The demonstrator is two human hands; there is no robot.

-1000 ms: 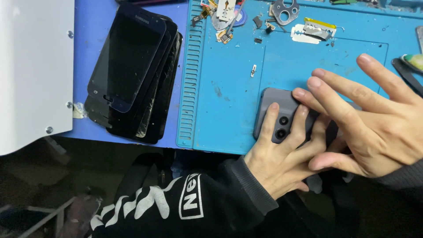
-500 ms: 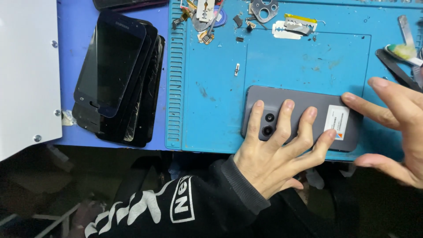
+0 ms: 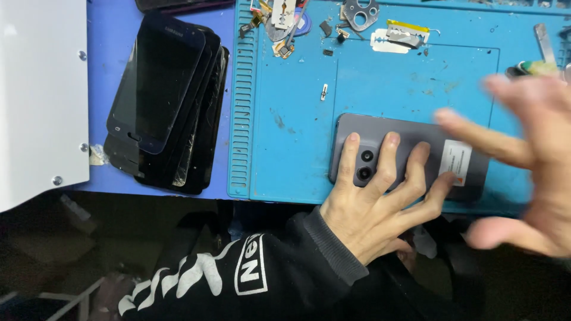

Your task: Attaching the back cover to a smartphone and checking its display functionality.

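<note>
Bright even overhead light, right hand (image 3: 529, 160) motion-blurred, dim foreground

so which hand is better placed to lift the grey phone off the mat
Left, likely. The left hand lies spread on the grey phone on the blue mat; the right hand is blurred and raised off it.

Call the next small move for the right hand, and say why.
Probably bring the right hand down onto the sticker end of the grey phone. The left hand pins only the camera end face-down on the blue mat; the right hand is blurred, open, above the other end.
</note>
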